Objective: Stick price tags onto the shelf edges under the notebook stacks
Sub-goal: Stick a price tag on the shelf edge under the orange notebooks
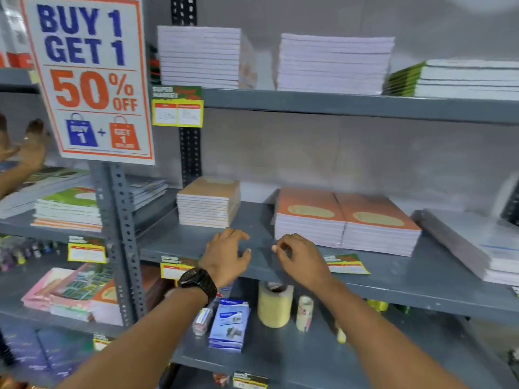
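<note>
My left hand [227,254], with a dark watch on the wrist, rests its curled fingers on the grey middle shelf [252,220] near the front edge. Close beside it, my right hand [303,259] hovers over the same edge, thumb and forefinger pinched; anything held there is too small to make out. A tan notebook stack [209,203] sits behind my left hand, with two orange-covered stacks [348,223] behind my right. One yellow-and-green price tag [176,269] hangs on the edge beside my left wrist. Another price tag [346,263] lies right of my right hand.
A "Buy 1 Get 1" sign [90,80] hangs on the slotted post [120,234]. The top shelf carries white notebook stacks [334,64] and a tag [177,106]. Below lie tape rolls [275,304] and a stapler box [229,324]. Another person's hand [31,144] reaches in at left.
</note>
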`<state>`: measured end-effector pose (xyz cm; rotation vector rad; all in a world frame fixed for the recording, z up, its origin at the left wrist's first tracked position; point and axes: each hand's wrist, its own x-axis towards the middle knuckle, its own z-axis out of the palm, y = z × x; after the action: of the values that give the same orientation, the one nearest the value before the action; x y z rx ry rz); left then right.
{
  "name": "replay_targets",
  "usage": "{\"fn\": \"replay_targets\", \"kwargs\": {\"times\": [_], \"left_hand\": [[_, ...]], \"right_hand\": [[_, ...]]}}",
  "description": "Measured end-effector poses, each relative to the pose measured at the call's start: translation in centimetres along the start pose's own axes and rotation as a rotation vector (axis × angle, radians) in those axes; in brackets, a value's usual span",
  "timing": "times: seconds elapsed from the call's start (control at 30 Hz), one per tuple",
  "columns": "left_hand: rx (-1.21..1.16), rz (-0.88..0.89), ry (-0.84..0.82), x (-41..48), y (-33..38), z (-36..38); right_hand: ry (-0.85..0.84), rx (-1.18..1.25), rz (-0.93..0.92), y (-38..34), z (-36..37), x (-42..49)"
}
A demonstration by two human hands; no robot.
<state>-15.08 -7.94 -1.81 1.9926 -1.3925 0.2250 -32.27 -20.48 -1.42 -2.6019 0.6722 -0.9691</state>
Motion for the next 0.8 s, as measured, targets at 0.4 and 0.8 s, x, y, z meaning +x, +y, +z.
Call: {"fn": "replay_targets", "kwargs": {"times": [0.4, 0.8], "left_hand": [[0.083, 0.025, -0.464, 4.9, 13.9, 9.7], [-0.198, -0.08, -0.441, 5.9, 15.3, 11.4]], "right_hand": [[-0.086, -0.09, 0.352, 12.2, -9.3, -3.6], [-0.188, 0.097, 0.332, 13.8, -10.2, -3.4]]}}
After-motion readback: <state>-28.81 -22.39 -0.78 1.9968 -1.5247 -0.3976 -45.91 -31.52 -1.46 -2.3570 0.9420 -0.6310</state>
